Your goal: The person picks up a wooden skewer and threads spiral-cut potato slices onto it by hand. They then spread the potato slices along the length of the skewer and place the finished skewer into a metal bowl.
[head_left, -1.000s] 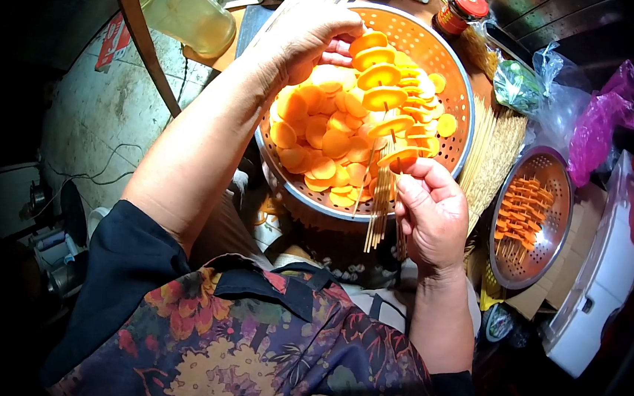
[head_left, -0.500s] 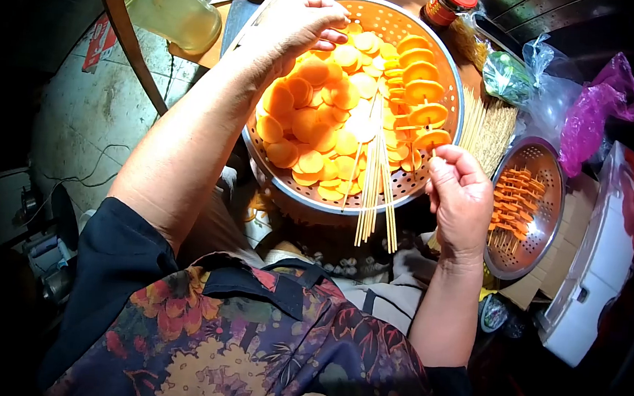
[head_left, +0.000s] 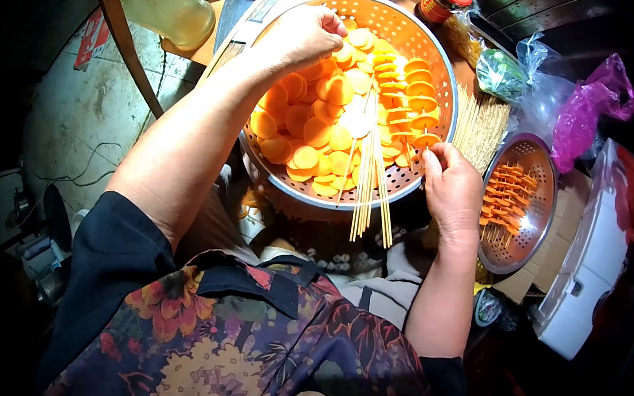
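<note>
A large perforated metal bowl holds many round orange slices. Over its upper left part is my left hand, fingers pressed together above the slices; whatever they hold, if anything, is hidden. My right hand, at the bowl's lower right rim, pinches the lower end of a skewer threaded with several orange slices. More threaded skewers lie just left of that one inside the bowl. A bundle of bare wooden sticks rests across the slices and sticks out over the near rim.
At the right, a smaller perforated bowl holds skewered orange pieces. Bare sticks, plastic bags and a white foam box are nearby. A red-lidded jar stands behind; a big greenish jar is upper left.
The skewer in my right hand has come down nearer the other skewers in the bowl. My left hand's fingers have drawn closer together. The whole view has shifted slightly.
</note>
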### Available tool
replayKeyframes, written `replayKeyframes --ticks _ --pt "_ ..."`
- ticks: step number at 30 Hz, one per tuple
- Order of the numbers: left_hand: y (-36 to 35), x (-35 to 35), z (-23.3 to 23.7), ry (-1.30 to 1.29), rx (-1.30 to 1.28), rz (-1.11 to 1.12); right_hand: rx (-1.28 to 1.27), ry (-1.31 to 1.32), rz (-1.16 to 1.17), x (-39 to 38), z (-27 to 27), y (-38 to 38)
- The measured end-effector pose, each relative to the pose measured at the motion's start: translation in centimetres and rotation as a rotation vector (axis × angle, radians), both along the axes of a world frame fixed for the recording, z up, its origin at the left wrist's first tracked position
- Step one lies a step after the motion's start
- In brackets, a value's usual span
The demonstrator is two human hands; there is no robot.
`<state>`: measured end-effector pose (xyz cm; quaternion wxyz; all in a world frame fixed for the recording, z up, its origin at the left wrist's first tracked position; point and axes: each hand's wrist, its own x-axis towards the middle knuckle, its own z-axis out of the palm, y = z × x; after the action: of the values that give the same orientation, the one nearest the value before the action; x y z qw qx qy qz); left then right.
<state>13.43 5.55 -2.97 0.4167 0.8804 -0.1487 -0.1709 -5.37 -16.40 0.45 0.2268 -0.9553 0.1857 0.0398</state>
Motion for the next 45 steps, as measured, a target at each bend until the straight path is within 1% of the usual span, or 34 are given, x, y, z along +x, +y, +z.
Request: replayKeyframes --ticks 1,2,3,4,5,6,7,8,9,10,12,13,15,16,19,20,21,22,23,24,25,26,27,28,30,32,33,37,39,40,43,45 --pt "-0.1 -0.1 0.0 -0.042 0.057 -0.003 0.001 0.0 -0.001 0.0 0.4 0.1" --pt "-0.3 -0.4 -0.1 -0.042 0.057 -0.004 -0.105 -0.045 0.034 -0.1 0.9 0.3" --pt "-0.6 -0.7 -0.2 -0.107 0.123 0.013 -0.211 -0.091 0.069 -0.1 1.1 0.6" --pt "-0.8 -0.9 -0.3 -0.172 0.189 0.031 -0.211 -0.09 0.068 -0.1 1.1 0.9" --pt "-0.8 -0.8 -0.9 -0.231 0.249 -0.036 -0.185 -0.152 0.141 -0.1 1.0 1.3" --pt "-1.0 -1.1 -1.7 -0.23 0.25 -0.037 -0.158 -0.214 0.213 -0.2 1.0 1.9" --pt "-1.3 -1.3 -2.2 -0.297 0.316 -0.041 -0.086 -0.274 0.291 -0.5 0.3 2.9" --pt "-1.6 -1.5 -2.7 -0.365 0.381 -0.045 -0.017 -0.281 0.356 -0.8 -0.5 3.9" --pt "-1.8 -1.5 -2.3 -0.294 0.427 -0.074 0.042 -0.283 0.422 -0.9 -0.9 5.1" --pt "-2.0 -1.5 -1.9 -0.294 0.427 -0.076 0.064 -0.249 0.476 -1.3 -1.3 6.1" --pt "-2.1 -1.7 -1.3 -0.283 0.465 -0.107 0.023 -0.07 0.551 -1.4 -1.0 7.3" --pt "-2.1 -1.6 -1.2 -0.281 0.467 -0.109 0.026 -0.069 0.549 -1.3 -1.1 7.6" --pt "-2.0 -1.4 -1.2 -0.237 0.465 -0.055 -0.073 0.027 0.552 -1.2 -1.6 8.0" --pt "-1.8 -1.3 -1.4 -0.236 0.468 -0.056 -0.07 0.027 0.551 -1.2 -1.8 8.1" --pt "-1.1 -1.0 -1.3 -0.3 0.447 0.036 -0.07 -0.003 0.554 -1.1 -2.2 8.0" --pt "-0.9 -1.0 -1.5 -0.299 0.449 0.036 0.008 -0.109 0.511 -1.1 -2.2 7.8" --pt "-0.9 -1.0 -1.6 -0.43 0.414 0.116 0.085 -0.215 0.468 -1.0 -2.1 7.6" --pt "-0.8 -1.0 -1.8 -0.559 0.376 0.196 0.087 -0.214 0.469 -1.0 -1.7 7.3" --pt "-0.8 -0.9 -1.9 -0.584 0.316 0.168 0.142 -0.24 0.424 -0.9 -1.2 6.9" --pt "-1.0 -1.0 -1.7 -0.583 0.316 0.169 0.198 -0.265 0.377 -0.8 -0.5 6.6" --pt "-1.4 -1.2 -1.6 -0.468 0.317 0.055 0.246 -0.223 0.301 -0.8 0.2 6.4" --pt "-1.9 -1.5 -1.5 -0.353 0.316 -0.058 0.247 -0.222 0.302 -0.9 0.6 6.2" --pt "-2.3 -2.3 -1.2 -0.281 0.341 -0.092 0.317 -0.202 0.24 -1.1 0.9 6.0" --pt "-2.9 -3.1 -1.9 -0.404 0.5 -0.082 0.387 -0.182 0.176 -1.2 1.1 5.7" --pt "-3.7 -3.4 -1.8 -0.299 0.55 -0.134 0.407 -0.201 0.166 -1.4 1.4 5.4" --pt "-4.4 -3.2 -2.9 -0.313 0.58 -0.131 0.481 -0.204 0.148 -1.5 1.5 5.1" --pt "-4.7 -3.3 -2.8 -0.328 0.611 -0.124 0.481 -0.205 0.145 -1.6 1.6 4.9" --pt "-5.5 -3.4 -1.9 -0.301 0.588 -0.11 0.529 -0.182 0.116 -1.9 2.3 4.4" --pt "-5.7 -3.1 -1.3 -0.149 0.656 -0.147 0.563 -0.166 0.091 -2.0 2.5 4.2" --pt "-5.7 -2.9 -1.4 -0.151 0.656 -0.149 0.573 -0.168 0.089 -2.1 2.5 4.1" --pt "-5.6 -2.8 -2.3 -0.172 0.601 -0.126 0.599 -0.162 0.084 -2.2 2.6 4.0" --pt "-5.4 -2.7 -2.7 -0.21 0.474 -0.07 0.614 -0.155 0.084 -2.3 2.6 4.0"
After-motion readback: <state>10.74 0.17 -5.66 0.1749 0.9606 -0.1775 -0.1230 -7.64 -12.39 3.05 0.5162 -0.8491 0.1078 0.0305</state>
